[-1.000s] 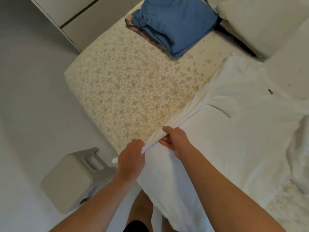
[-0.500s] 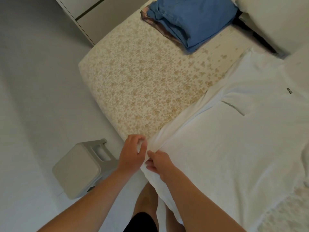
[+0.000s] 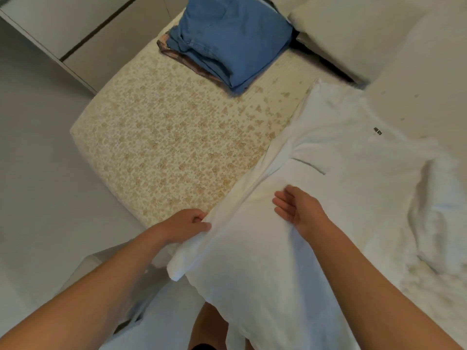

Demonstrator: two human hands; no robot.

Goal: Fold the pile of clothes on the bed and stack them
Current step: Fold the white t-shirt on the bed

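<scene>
A: From the head view, a white T-shirt is seen spread across the right half of the frame on the bed, its lower hem draped over the bed's near edge at bottom centre.

B: And the hands?

A: The left hand is seen at centre-left, its fingers curled and the shirt's folded side edge pinched between thumb and fingers. The right hand is held just right of centre over the shirt's body, fingers spread and relaxed, nothing gripped; whether the cloth is touched cannot be told.

B: Anything already stacked?

A: A folded blue garment is laid at top centre on a patterned item, of which only an edge is shown. Crumpled white cloth is left at the right edge, apparently unfolded.

B: So a side fold is judged to be in hand. What could be spoiled?

A: Only one point of the edge is pinched, so a crooked crease could be made if the fold is carried over unevenly. The hanging hem could drag the shirt off the bed if the body is not pinned. The sleeve at upper right could be bunched under the fold if not smoothed first.
</scene>
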